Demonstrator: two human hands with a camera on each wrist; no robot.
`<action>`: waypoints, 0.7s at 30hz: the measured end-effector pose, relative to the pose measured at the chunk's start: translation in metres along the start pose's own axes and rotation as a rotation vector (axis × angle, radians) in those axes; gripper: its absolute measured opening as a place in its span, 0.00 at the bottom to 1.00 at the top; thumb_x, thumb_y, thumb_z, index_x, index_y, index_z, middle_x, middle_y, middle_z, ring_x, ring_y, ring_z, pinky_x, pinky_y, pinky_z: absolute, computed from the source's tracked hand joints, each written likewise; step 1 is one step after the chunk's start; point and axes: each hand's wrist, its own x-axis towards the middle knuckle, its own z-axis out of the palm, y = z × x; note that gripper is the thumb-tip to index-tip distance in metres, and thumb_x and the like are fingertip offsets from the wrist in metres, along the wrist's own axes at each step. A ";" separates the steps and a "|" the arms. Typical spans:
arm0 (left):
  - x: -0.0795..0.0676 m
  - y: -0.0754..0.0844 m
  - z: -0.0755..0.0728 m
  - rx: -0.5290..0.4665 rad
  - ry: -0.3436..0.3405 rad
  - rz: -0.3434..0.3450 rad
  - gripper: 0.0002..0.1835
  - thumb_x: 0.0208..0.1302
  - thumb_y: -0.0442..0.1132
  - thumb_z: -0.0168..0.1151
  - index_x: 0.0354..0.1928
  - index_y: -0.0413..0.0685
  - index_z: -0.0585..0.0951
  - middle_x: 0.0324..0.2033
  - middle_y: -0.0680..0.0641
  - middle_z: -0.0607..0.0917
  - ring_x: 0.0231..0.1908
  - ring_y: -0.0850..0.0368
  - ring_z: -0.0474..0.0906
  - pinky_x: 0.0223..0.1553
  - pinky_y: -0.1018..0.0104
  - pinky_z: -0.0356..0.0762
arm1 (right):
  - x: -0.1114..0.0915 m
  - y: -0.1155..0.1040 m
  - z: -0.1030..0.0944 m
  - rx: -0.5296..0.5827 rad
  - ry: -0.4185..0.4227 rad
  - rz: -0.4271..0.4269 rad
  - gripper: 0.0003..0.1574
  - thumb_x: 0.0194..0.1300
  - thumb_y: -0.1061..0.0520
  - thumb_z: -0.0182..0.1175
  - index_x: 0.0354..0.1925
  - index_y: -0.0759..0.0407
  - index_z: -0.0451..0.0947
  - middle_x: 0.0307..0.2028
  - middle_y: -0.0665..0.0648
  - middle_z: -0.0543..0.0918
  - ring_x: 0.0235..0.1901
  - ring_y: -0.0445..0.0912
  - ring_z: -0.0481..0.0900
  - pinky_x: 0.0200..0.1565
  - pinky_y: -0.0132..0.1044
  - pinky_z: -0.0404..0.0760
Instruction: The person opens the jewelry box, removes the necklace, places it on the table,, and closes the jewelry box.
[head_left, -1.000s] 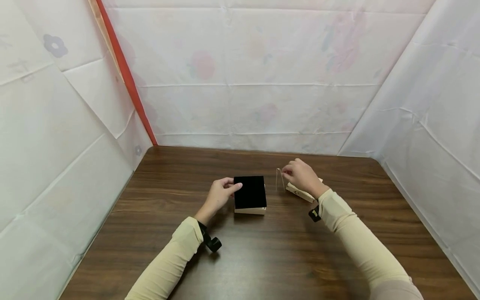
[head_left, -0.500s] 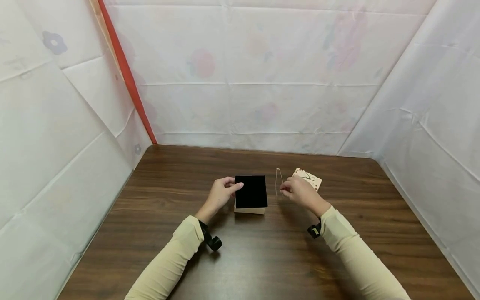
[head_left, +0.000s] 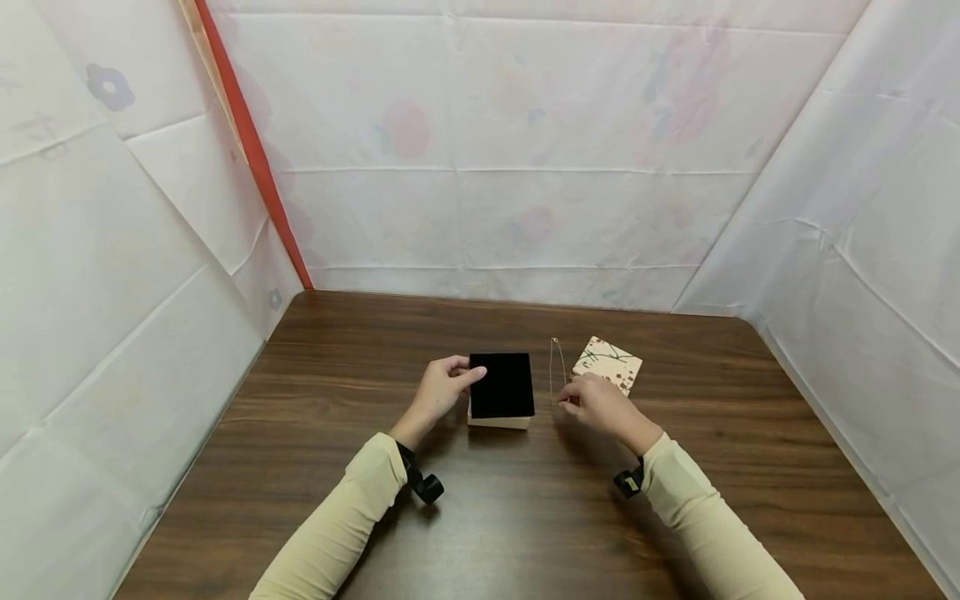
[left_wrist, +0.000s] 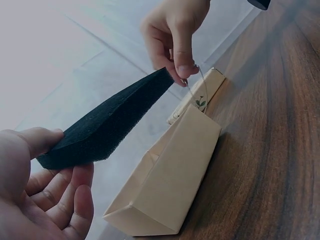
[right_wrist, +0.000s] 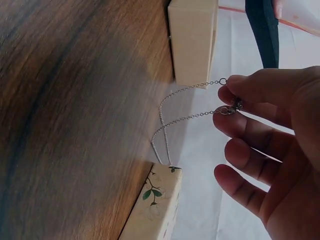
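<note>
My left hand (head_left: pixel 441 392) pinches a square black foam pad (head_left: pixel 502 385) at its left edge, thumb on top. Under the tilted pad sits an open cream box base (left_wrist: pixel 170 182), its inside mostly hidden from the head view. To the right, my right hand (head_left: pixel 602 408) pinches one end of a thin necklace (right_wrist: pixel 188 118) between thumb and index finger. The chain hangs in a long loop towards the back of the table. Beside that hand lies a cream box lid (head_left: pixel 617 360) with a floral print, partly covered by the fingers in the head view.
Everything stands on a dark wood-grain table (head_left: pixel 360 517). White printed sheets (head_left: pixel 480 150) wall it in at the back and both sides. A red strip (head_left: pixel 255 158) runs down the back left corner. Both wrists carry small black cameras.
My right hand has moved towards me with the necklace end, uncovering the printed lid. The chain now reaches nearer the table's front. My left hand and the foam pad have hardly moved.
</note>
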 end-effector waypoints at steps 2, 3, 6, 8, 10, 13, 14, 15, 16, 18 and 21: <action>0.000 0.000 0.000 -0.001 -0.002 -0.001 0.19 0.63 0.43 0.66 0.51 0.36 0.82 0.32 0.42 0.87 0.24 0.61 0.78 0.41 0.49 0.82 | -0.002 -0.001 0.000 0.005 0.008 0.005 0.05 0.59 0.62 0.66 0.35 0.59 0.88 0.31 0.51 0.85 0.32 0.46 0.80 0.37 0.41 0.78; 0.000 0.000 0.000 -0.003 -0.002 -0.002 0.19 0.63 0.43 0.66 0.50 0.37 0.82 0.32 0.43 0.87 0.24 0.61 0.78 0.41 0.49 0.82 | -0.003 -0.002 0.000 0.002 0.011 0.003 0.05 0.59 0.62 0.66 0.35 0.59 0.88 0.31 0.51 0.85 0.32 0.46 0.81 0.37 0.41 0.79; 0.000 0.000 -0.001 -0.007 -0.006 -0.003 0.18 0.63 0.43 0.66 0.50 0.37 0.82 0.32 0.43 0.87 0.24 0.61 0.78 0.42 0.48 0.81 | -0.005 -0.002 0.002 0.000 0.008 -0.014 0.05 0.59 0.62 0.66 0.35 0.59 0.88 0.30 0.51 0.85 0.31 0.44 0.80 0.37 0.39 0.79; -0.001 0.000 -0.001 -0.007 -0.008 -0.003 0.19 0.63 0.43 0.66 0.50 0.37 0.82 0.33 0.42 0.87 0.24 0.61 0.79 0.42 0.47 0.81 | -0.007 -0.002 0.005 -0.016 0.007 -0.031 0.03 0.58 0.62 0.66 0.33 0.57 0.87 0.29 0.50 0.84 0.29 0.42 0.79 0.35 0.37 0.78; -0.001 0.000 -0.001 -0.007 -0.011 -0.004 0.19 0.64 0.43 0.66 0.51 0.37 0.82 0.34 0.41 0.87 0.25 0.61 0.79 0.42 0.47 0.81 | -0.008 -0.002 0.008 -0.022 -0.001 -0.038 0.02 0.58 0.62 0.67 0.31 0.56 0.86 0.27 0.49 0.82 0.27 0.41 0.76 0.33 0.35 0.76; -0.001 -0.001 -0.001 -0.003 -0.013 -0.005 0.20 0.64 0.43 0.66 0.51 0.36 0.81 0.35 0.40 0.87 0.25 0.61 0.79 0.42 0.47 0.81 | -0.010 -0.003 0.012 -0.022 -0.024 -0.048 0.03 0.59 0.61 0.67 0.28 0.54 0.84 0.26 0.48 0.81 0.27 0.40 0.75 0.32 0.34 0.74; -0.001 -0.001 -0.001 -0.002 -0.014 -0.006 0.20 0.64 0.43 0.66 0.51 0.36 0.81 0.35 0.40 0.87 0.25 0.61 0.79 0.42 0.47 0.81 | -0.011 -0.004 0.013 -0.019 -0.034 -0.052 0.03 0.59 0.60 0.66 0.29 0.54 0.84 0.26 0.48 0.81 0.27 0.41 0.76 0.32 0.35 0.74; -0.001 -0.002 -0.001 -0.002 -0.015 -0.007 0.20 0.64 0.43 0.66 0.51 0.36 0.81 0.36 0.40 0.87 0.25 0.62 0.78 0.42 0.47 0.81 | -0.012 -0.005 0.014 -0.014 -0.043 -0.055 0.03 0.59 0.60 0.66 0.29 0.55 0.84 0.27 0.48 0.82 0.28 0.41 0.77 0.32 0.35 0.75; -0.001 -0.002 -0.001 0.000 -0.015 -0.008 0.20 0.64 0.43 0.66 0.51 0.36 0.81 0.36 0.39 0.87 0.25 0.62 0.78 0.42 0.47 0.81 | -0.012 -0.006 0.015 -0.014 -0.053 -0.060 0.03 0.60 0.60 0.66 0.29 0.54 0.84 0.28 0.48 0.82 0.29 0.42 0.78 0.33 0.35 0.75; -0.001 -0.002 -0.001 0.002 -0.016 -0.008 0.20 0.64 0.43 0.65 0.52 0.36 0.81 0.36 0.39 0.87 0.25 0.62 0.78 0.42 0.47 0.81 | -0.012 -0.007 0.017 -0.012 -0.068 -0.071 0.03 0.61 0.60 0.65 0.30 0.54 0.84 0.30 0.49 0.84 0.31 0.43 0.80 0.35 0.37 0.77; -0.001 -0.003 -0.001 0.002 -0.017 -0.008 0.20 0.64 0.44 0.66 0.52 0.36 0.81 0.37 0.39 0.87 0.25 0.61 0.78 0.42 0.48 0.81 | -0.012 -0.008 0.017 -0.017 -0.077 -0.074 0.03 0.60 0.60 0.66 0.29 0.54 0.84 0.30 0.49 0.83 0.31 0.43 0.80 0.34 0.37 0.77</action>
